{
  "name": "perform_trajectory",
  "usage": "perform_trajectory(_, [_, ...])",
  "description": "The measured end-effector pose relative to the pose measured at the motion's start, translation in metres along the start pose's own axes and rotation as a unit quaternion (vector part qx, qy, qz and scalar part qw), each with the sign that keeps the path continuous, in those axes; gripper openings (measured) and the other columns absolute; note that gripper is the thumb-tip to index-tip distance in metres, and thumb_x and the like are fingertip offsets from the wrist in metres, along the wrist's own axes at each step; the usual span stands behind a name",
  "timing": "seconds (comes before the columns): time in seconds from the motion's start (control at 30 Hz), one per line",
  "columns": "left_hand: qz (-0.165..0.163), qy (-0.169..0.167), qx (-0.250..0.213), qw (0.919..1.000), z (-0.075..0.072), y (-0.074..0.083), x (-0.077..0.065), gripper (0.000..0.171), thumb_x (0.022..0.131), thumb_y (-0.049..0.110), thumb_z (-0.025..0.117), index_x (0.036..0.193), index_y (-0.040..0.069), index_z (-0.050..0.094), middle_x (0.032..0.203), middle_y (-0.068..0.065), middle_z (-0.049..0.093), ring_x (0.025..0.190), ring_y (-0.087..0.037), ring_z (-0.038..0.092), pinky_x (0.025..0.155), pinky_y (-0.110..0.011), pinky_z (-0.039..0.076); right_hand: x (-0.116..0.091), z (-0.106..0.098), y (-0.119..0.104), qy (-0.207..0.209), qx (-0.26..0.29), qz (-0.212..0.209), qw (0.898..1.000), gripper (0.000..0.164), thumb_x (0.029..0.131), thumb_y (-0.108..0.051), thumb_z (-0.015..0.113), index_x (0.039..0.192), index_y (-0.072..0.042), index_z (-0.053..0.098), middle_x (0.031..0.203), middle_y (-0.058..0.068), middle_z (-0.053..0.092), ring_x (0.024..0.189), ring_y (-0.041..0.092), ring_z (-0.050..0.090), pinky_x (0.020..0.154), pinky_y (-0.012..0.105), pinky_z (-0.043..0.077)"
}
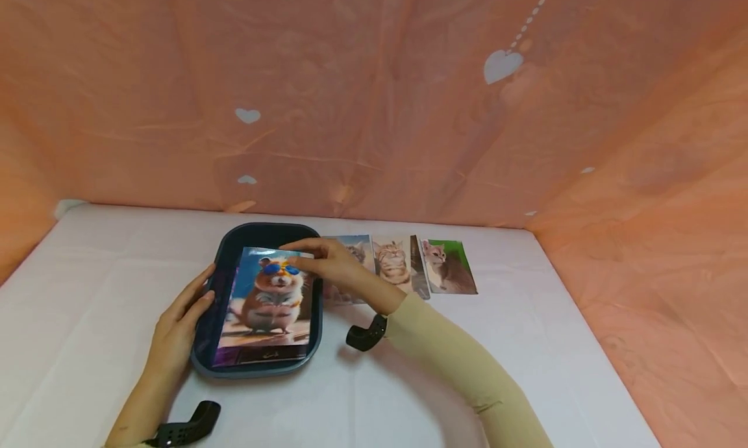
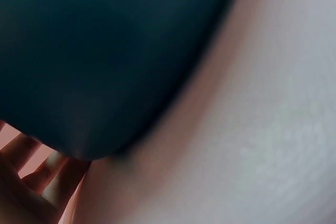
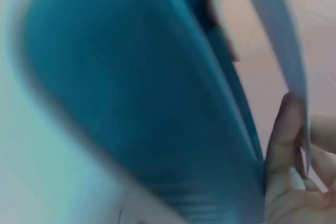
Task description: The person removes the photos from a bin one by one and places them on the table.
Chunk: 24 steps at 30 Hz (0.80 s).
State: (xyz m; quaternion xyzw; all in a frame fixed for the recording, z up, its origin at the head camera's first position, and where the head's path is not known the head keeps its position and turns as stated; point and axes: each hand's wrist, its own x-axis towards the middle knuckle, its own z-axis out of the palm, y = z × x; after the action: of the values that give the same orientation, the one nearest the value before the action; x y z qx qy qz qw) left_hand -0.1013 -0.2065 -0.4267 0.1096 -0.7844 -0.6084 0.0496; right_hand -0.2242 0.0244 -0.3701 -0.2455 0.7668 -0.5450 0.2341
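Observation:
A dark blue tray [image 1: 257, 373] with rounded corners lies on the white-covered table. My right hand [image 1: 333, 266] pinches the upper right corner of a picture card [image 1: 271, 305] showing a hamster in blue sunglasses. That card is lifted above the tray; the right wrist view shows its pale back [image 3: 281, 30] between thumb and fingers, apart from the tray's side. Beneath it, a purple and dark card [image 1: 234, 356] peeks out in the tray. At the tray's left side, my left hand [image 1: 178, 328] touches the rim with nearly straight fingers.
Right of the tray, cat picture cards lie in a row: a partly covered one [image 1: 358, 248], a striped cat [image 1: 393, 263] and a cat on green [image 1: 450, 267]. An orange curtain [image 1: 374, 110] with pale hearts hangs behind the table.

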Motion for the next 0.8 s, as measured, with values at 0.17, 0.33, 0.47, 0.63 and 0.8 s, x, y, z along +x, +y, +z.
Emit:
perform_trajectory(0.17, [-0.006,0.002,-0.015,0.9999,0.003,0.000,0.000,0.049,0.102,0.042,0.041,0.149,0.034,0.032,0.158,-0.001,0.027,0.144,-0.019,0.023,0.116,-0.045,0.016,-0.015,-0.010,0.005,0.019,-0.029,-0.027,0.999,0.030,0.098,-0.020,0.056,0.127,-0.015,0.063,0.086,-0.002,0.060,0.053,0.020,0.039,0.052,0.031,0.036])
perform_trajectory(0.33, [-0.003,0.008,-0.004,1.0000,0.003,0.000,0.001,0.049,0.101,0.042,0.041,0.149,0.035,0.033,0.157,-0.002,0.030,0.137,-0.009,0.029,0.110,-0.029,0.022,-0.028,-0.018,0.012,0.057,-0.057,-0.035,0.996,0.030,0.099,-0.021,0.055,0.127,-0.017,0.064,0.089,0.000,0.062,0.047,0.013,0.031,0.047,0.026,0.030])
perform_trajectory(0.47, [-0.003,0.010,-0.002,0.9999,0.003,0.002,0.001,0.048,0.101,0.042,0.042,0.148,0.036,0.033,0.156,-0.003,0.030,0.135,-0.006,0.030,0.107,-0.025,0.023,-0.038,-0.023,0.018,0.094,-0.065,-0.033,0.993,0.029,0.098,-0.021,0.055,0.125,-0.015,0.065,0.130,0.001,0.060,0.058,0.010,0.042,0.053,0.025,0.034])
perform_trajectory(0.63, [-0.009,0.007,-0.015,0.9998,0.003,0.003,0.002,0.049,0.101,0.042,0.041,0.149,0.036,0.033,0.158,-0.003,0.027,0.143,-0.019,0.025,0.116,-0.044,0.017,-0.053,-0.029,0.025,0.125,-0.052,-0.029,0.990,0.029,0.098,-0.016,0.054,0.124,-0.009,0.065,0.135,0.008,0.057,0.093,0.016,0.057,0.069,0.026,0.042])
perform_trajectory(0.8, [-0.012,0.007,-0.013,0.9998,0.004,0.003,0.000,0.049,0.101,0.043,0.041,0.149,0.036,0.033,0.158,-0.005,0.027,0.143,-0.022,0.024,0.115,-0.051,0.016,-0.069,-0.034,0.032,0.156,-0.055,-0.016,0.986,0.029,0.098,-0.014,0.054,0.124,-0.008,0.065,0.134,0.009,0.058,0.094,0.019,0.056,0.072,0.028,0.041])
